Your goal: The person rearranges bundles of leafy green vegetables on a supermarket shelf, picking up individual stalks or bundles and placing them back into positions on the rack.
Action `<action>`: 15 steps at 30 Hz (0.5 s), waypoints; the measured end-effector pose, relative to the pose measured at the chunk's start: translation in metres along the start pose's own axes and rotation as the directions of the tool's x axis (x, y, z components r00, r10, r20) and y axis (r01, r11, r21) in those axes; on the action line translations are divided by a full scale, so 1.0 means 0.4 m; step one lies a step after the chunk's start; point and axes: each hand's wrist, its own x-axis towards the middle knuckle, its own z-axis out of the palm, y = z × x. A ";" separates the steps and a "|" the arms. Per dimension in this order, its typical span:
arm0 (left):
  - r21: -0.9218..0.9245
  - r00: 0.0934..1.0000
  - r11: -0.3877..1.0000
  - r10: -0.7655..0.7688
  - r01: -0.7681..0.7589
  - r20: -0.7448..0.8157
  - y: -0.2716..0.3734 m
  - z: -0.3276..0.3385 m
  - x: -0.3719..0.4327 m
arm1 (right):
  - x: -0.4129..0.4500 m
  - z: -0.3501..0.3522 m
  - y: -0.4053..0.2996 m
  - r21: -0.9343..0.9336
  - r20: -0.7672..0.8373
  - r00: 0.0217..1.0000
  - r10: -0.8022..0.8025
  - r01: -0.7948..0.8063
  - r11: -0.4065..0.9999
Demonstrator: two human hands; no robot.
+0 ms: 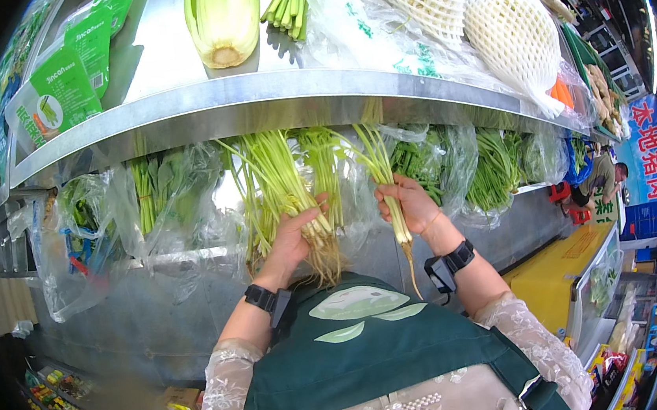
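My left hand [301, 231] grips a thick bunch of thin-stemmed celery [278, 174] near its base, with pale tangled roots hanging below the fingers. In my right hand [409, 206] is a smaller cluster of celery stalks [376, 156], its single long tapering root pointing down towards my apron [378, 348]. The two bunches are apart. Between them, more celery [325, 187] lies on the lower shelf. The leafy tops of what I hold are hidden under the upper shelf's metal edge [269, 86].
On the upper shelf lie a large celery head [224, 25], green-labelled packs [67, 82] and produce in white foam nets [510, 27]. Bagged greens [173, 190] and loose leafy greens [488, 169] line the lower shelf. A yellow chest [566, 271] and a person [599, 179] are at right.
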 end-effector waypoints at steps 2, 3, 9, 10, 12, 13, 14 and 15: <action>-0.026 1.000 1.000 -0.002 0.002 0.018 -0.031 0.023 0.037 | -0.006 -0.011 0.001 0.020 0.018 1.000 0.007 -0.007 1.000; -0.050 1.000 0.999 -0.005 0.007 0.030 -0.048 0.034 0.056 | -0.007 -0.015 0.003 0.044 0.038 0.999 0.018 -0.020 0.999; -0.148 0.999 0.989 -0.002 0.009 0.046 -0.104 0.028 0.164 | -0.039 -0.005 -0.043 0.038 0.021 0.995 0.102 -0.103 0.994; -0.129 0.999 0.992 -0.012 0.016 0.032 -0.104 0.024 0.173 | -0.054 -0.014 -0.062 0.044 0.012 0.997 0.079 -0.080 0.996; -0.112 1.000 0.993 -0.026 0.028 0.016 -0.104 0.015 0.186 | -0.090 -0.035 -0.104 0.071 0.035 0.999 0.029 -0.032 0.997; -0.118 0.999 0.992 -0.030 0.031 0.012 -0.104 0.008 0.189 | -0.108 -0.049 -0.120 0.079 0.000 1.000 0.031 -0.031 0.996; -0.125 0.999 0.992 -0.034 0.034 0.007 -0.105 0.001 0.191 | -0.131 -0.053 -0.138 0.071 -0.028 0.999 0.022 -0.020 0.997; -0.127 0.999 0.991 -0.042 0.042 0.009 -0.106 0.000 0.191 | -0.163 -0.051 -0.159 0.063 -0.061 0.998 0.010 -0.006 0.998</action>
